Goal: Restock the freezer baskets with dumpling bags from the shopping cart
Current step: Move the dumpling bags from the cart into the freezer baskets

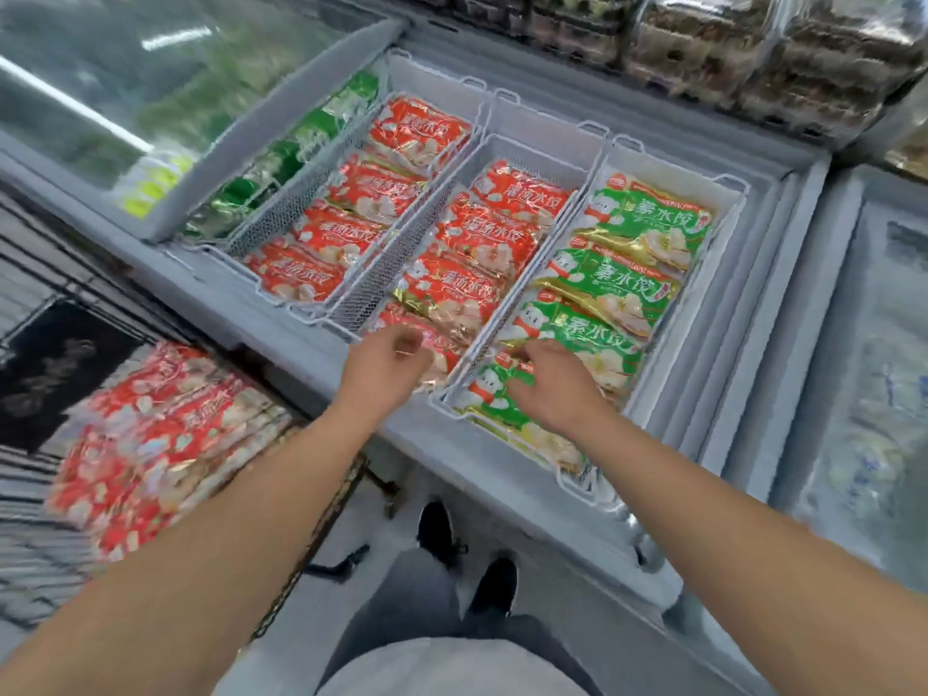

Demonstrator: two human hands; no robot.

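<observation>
A shop aisle with an open chest freezer [502,459] fills the head view, its sliding glass lid [150,67] pushed to the left and packaged goods stacked on the shelf [753,52] above it. Three white wire baskets sit side by side inside: the left basket [281,213] and the middle basket [381,273] hold red dumpling bags [482,233], the right basket [567,474] holds green dumpling bags [648,218]. The left hand [386,364] is over the near end of the middle basket, fingers curled on the nearest red bag [442,359], apparently gripping its edge, though blur makes the hold uncertain. The right hand [547,389] lies on the nearest green bag [497,399], fingers curled at its upper edge as if pinching it. The step looks like seating the front bags; it would go well if each bag is laid flat, overlapping the one behind like the rows already there, and kept below the basket rim so that the lid can slide. More red bags [150,444] wait in the shopping cart [331,519] at lower left, so restocking seems unfinished. Below, dark shoes stand on a pale floor [381,524].
</observation>
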